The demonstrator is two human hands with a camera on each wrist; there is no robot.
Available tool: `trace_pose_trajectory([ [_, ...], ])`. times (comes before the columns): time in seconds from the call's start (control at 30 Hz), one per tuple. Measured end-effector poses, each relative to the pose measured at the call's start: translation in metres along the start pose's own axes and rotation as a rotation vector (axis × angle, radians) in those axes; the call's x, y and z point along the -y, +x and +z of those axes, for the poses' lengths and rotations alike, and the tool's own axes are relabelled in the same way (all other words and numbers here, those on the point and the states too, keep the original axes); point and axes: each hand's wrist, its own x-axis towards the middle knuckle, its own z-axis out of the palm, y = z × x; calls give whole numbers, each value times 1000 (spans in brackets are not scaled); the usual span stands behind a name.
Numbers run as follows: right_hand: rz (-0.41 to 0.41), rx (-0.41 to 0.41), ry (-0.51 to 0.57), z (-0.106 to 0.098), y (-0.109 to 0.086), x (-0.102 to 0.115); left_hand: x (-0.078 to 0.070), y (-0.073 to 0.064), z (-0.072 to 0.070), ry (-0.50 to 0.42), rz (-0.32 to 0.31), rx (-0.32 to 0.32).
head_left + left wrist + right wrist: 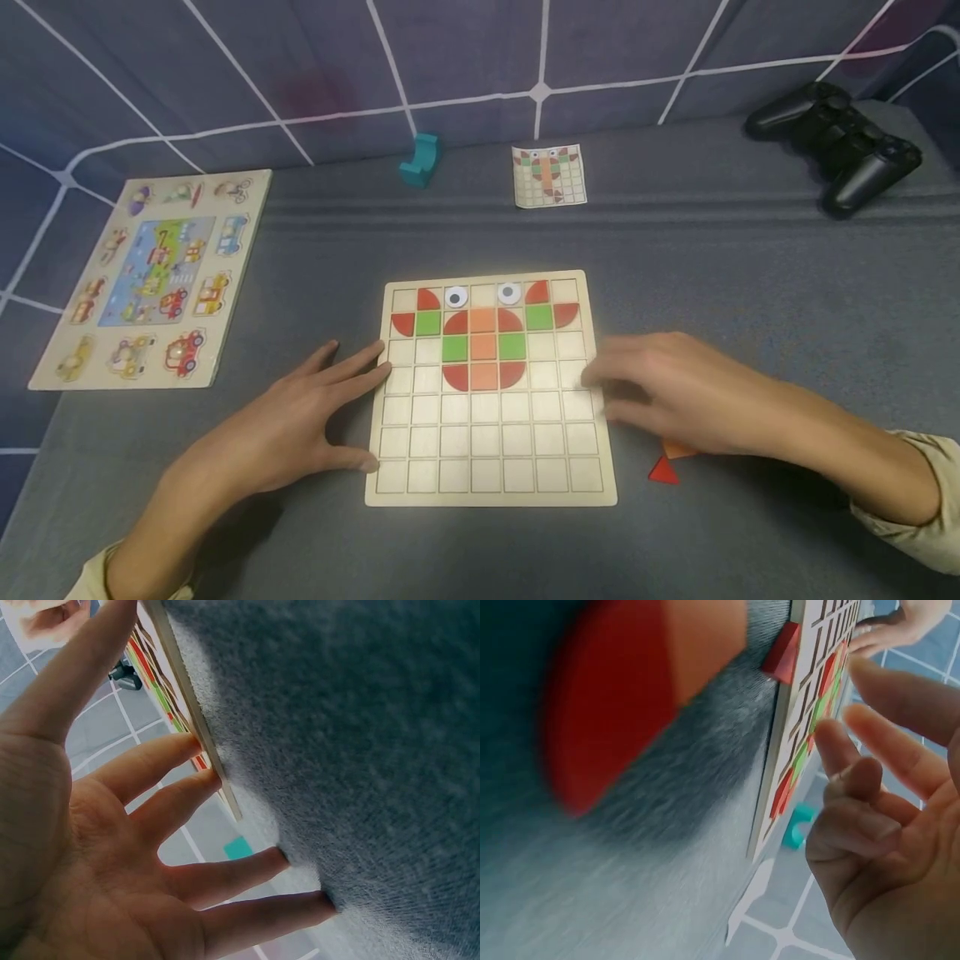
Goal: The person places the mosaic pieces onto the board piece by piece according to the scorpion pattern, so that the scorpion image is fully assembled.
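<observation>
A square wooden grid board (423, 475) lies flat, its upper half bearing red quarter-round pieces (455, 377), green squares (427, 323), a column of orange squares (483, 346) and two eye pieces (456, 297). The left hand (288, 429) spreads straight fingers; its thumb and two fingertips touch the board's left edge. Over the board's right edge hovers the right hand (682, 392), thumb and index apart, other fingers partly bent, no piece visible between them. Beside it lie a red triangle (663, 472) and an orange piece (677, 449). A red curved piece (607, 712) shows close in the right wrist view.
A small paper card (550, 196) printed with a grid pattern lies behind the board. Left of it stands a teal curved block (420, 160). A picture puzzle board (255, 217) sits at the left, a black game controller (836, 146) at the back right.
</observation>
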Motion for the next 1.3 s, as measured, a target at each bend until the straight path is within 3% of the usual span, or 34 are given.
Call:
trace_pose_trajectory([
  [0.2,88,125,21,-5,-26,-12,0,0,1,-8,4,-2],
  [0.33,111,161,-5,-5,-44,-21,0,-1,0,-7,3,-1],
  [0.47,102,155,-62,2,-58,-27,0,-1,0,-7,3,-2],
  [0.67,72,85,-104,12,-67,-28,0,-2,0,-12,13,-12],
  [1.0,77,37,-98,13,-68,-28,0,-2,1,-7,2,-3],
  [1.3,-8,-50,-78,8,-61,-21,0,-2,1,-4,0,-10],
])
